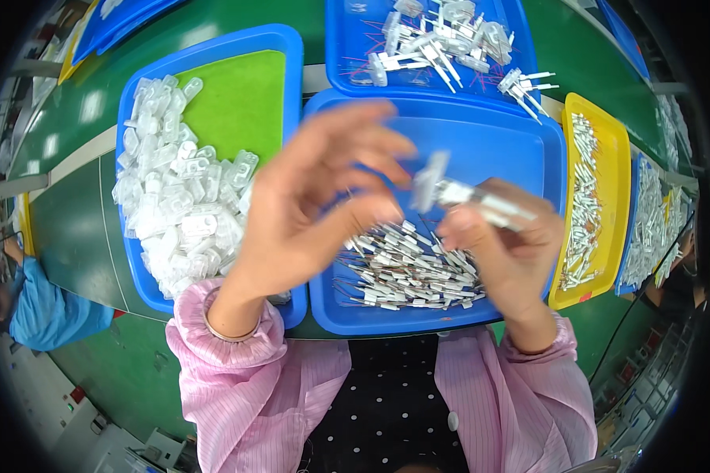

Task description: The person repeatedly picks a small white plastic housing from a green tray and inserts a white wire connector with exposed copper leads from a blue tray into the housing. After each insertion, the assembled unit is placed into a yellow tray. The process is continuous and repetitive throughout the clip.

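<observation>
My right hand (525, 248) pinches a white stick-shaped part with a clear plastic cap (430, 181) at its left end. My left hand (296, 201) hovers just left of that cap, smeared by motion, fingers spread and nothing visible in them. Both hands are above a blue tray (556, 189) where a heap of thin white parts with dark wire ends (414, 272) lies along the near side. To the left, many clear plastic caps (181, 205) are piled in another blue tray (293, 71), partly on a bright green sheet (241, 98).
Capped white parts with pink wires (430, 47) fill a blue tray (343, 75) at the back; one cluster (525, 91) overhangs its corner. A yellow tray (614, 197) of small white parts stands right. Another person's blue sleeve (51, 303) shows far left.
</observation>
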`<state>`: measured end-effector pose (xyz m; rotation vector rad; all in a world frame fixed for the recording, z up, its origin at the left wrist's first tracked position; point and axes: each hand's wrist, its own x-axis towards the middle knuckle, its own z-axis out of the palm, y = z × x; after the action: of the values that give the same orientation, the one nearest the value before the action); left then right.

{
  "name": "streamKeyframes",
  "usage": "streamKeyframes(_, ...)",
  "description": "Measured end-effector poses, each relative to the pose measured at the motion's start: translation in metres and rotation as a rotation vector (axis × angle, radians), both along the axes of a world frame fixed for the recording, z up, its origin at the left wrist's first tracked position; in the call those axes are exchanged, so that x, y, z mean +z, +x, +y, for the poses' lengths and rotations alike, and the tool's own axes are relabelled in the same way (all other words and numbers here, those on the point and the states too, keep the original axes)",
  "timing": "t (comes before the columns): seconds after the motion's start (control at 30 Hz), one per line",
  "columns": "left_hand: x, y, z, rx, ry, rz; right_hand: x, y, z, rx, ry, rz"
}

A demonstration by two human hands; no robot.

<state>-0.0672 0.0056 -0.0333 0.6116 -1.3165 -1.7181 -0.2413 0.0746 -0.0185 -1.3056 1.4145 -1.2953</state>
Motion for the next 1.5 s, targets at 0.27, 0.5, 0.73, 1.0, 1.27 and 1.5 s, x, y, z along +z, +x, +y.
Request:
streamKeyframes(0.27,-0.004,0.052,-0.017,0.380,-0.806,-1.675,0.024,-0.056,-0.092,0.022,0.036,0.578)
streamKeyframes(0.5,-0.007,0.052,-0.022,0.246,-0.693,-1.764,0.030,-0.041,-0.135,-0.142,0.129,0.339)
streamKeyframes(0.73,-0.001,0.057,-0.024,0.238,-0.625,-1.152,-0.038,0.035,-0.040,0.552,0.054,0.916)
streamKeyframes(1.0,0.012,0.046,-0.025,-0.155,0.126,-0.132,-0.041,0.046,-0.039,0.469,0.097,0.951)
streamKeyframes(1.27,-0.002,0.029,-0.017,-0.195,0.201,0.188,0.018,-0.001,-0.016,0.163,0.117,0.122)
streamKeyframes(1.5,-0.008,0.006,-0.005,-0.204,0.218,0.091,-0.004,0.018,0.003,0.229,0.049,-0.295)
